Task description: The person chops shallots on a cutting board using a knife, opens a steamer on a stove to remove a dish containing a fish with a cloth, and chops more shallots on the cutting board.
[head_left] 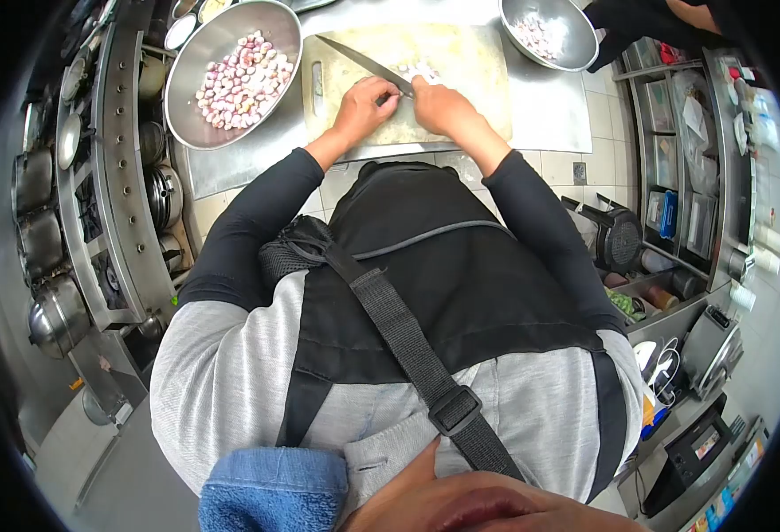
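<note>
My right hand [443,108] is closed around the handle end of a kitchen knife [360,60], whose long blade points to the far left over a pale cutting board [470,71]. Close beside the blade, my left hand [368,108] has its fingers curled and pinched together; whatever lies between them is too small to make out. Chopped shallot pieces [419,69] lie on the board just beyond my hands. To the left, a large metal bowl [181,106] holds many whole pinkish shallots [246,82]. A second metal bowl [576,55] at the right contains cut shallots [539,37].
The board rests on a metal table [549,111]. Small containers [180,32] stand at the back left. Shelves with pots [164,197] line the left side, and a rack with bins [660,111] stands at right. Another person's dark clothing [625,27] shows at the far right.
</note>
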Available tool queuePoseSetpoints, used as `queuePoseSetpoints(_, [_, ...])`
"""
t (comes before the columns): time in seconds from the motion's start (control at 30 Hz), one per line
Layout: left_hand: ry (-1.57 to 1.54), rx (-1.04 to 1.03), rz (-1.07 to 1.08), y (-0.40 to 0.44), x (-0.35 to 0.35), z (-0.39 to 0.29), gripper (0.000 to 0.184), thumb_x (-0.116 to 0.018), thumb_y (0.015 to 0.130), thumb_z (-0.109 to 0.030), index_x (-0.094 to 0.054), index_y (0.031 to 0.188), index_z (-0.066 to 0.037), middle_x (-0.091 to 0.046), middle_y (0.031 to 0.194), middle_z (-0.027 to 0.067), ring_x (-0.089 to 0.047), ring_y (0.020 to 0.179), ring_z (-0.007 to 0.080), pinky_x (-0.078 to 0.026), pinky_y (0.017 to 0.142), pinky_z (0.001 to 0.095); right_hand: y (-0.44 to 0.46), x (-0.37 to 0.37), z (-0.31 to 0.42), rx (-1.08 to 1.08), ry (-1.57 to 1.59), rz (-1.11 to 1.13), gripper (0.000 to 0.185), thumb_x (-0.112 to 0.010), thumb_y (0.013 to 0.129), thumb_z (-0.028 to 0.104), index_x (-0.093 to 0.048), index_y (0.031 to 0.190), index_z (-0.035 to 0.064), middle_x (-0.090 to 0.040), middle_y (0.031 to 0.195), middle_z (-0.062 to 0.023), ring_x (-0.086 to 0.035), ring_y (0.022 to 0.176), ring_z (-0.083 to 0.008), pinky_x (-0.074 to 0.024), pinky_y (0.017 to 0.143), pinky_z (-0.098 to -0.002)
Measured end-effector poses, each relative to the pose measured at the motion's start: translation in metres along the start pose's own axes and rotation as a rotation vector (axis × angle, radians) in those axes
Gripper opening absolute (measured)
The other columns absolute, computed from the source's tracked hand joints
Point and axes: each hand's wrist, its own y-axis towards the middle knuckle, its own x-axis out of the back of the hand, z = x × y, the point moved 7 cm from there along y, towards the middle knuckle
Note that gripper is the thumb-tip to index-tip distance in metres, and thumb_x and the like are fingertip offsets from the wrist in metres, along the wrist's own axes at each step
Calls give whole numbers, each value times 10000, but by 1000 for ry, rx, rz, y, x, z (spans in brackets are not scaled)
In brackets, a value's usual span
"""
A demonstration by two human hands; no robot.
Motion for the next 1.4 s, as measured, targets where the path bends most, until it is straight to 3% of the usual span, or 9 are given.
queuePoseSetpoints(0.53, [23,-64,-23,-6,2,1,79,-693,818,-50,-694,897,-43,-684,905,91,-649,863,270,-530,773,365,6,-10,-9,-37,108,39,314,-446,926,124,-517,1189,-32,-670,1051,-331,-659,994,-477,-515,880,-533])
queuePoseSetpoints(0.77, [131,79,-221,34,152,-6,137,-622,860,-91,-722,947,-55,-700,912,120,-674,836,283,-533,766,365,7,-12,-10,-66,159,59,350,-462,979,232,-467,1233,-9,-658,1045,-348,-635,1003,-507,-490,896,-569])
queuePoseSetpoints(0.9, [781,411,395,25,188,127,285,-613,866,-304,-760,890,-61,-721,883,174,-681,909,352,-528,833,429,14,-16,-14,-40,134,37,362,-473,985,242,-461,1248,-7,-663,1047,-337,-639,984,-506,-500,875,-568])
queuePoseSetpoints(0.93, [839,461,532,6,183,159,366,-613,882,-309,-664,1136,-50,-732,871,166,-697,846,332,-539,777,433,18,-24,-16,9,133,-6,360,-480,983,242,-471,1244,-5,-669,1038,-325,-644,971,-496,-505,864,-566])
queuePoseSetpoints(1.13, [781,116,345,-2,168,147,523,-501,986,-522,-579,1405,-219,-385,1575,129,-450,1393,257,-284,1191,381,-7,-21,-16,204,93,-200,411,-486,1013,305,-485,1274,-13,-684,882,-253,-666,826,-433,-510,710,-563])
queuePoseSetpoints(1.17, [923,-238,115,1,175,107,558,-534,955,-566,-648,1307,-149,-602,1350,192,-637,1155,319,-438,1063,411,-16,-16,-10,196,77,-210,405,-490,1012,302,-472,1272,-9,-681,878,-258,-663,829,-434,-507,709,-562])
queuePoseSetpoints(1.2, [796,491,504,-1,181,138,600,-579,906,-611,-717,1137,-75,-716,1042,213,-699,872,368,-534,847,471,-22,-19,-7,186,114,-164,389,-489,1014,296,-474,1256,-7,-677,871,-252,-660,827,-436,-505,711,-559])
queuePoseSetpoints(1.23, [798,479,499,-9,183,171,557,-632,871,-581,-740,979,-46,-711,814,212,-684,720,382,-534,706,497,-24,-27,-7,182,196,-111,365,-496,1009,293,-489,1220,-5,-674,858,-238,-659,831,-437,-502,712,-558])
queuePoseSetpoints(1.4, [71,374,-74,24,204,96,123,-724,836,-86,-693,925,-6,-701,819,78,-645,743,144,-502,674,292,-38,-31,-10,172,194,-53,310,-508,972,301,-552,1133,40,-688,893,-237,-674,860,-438,-518,752,-555])
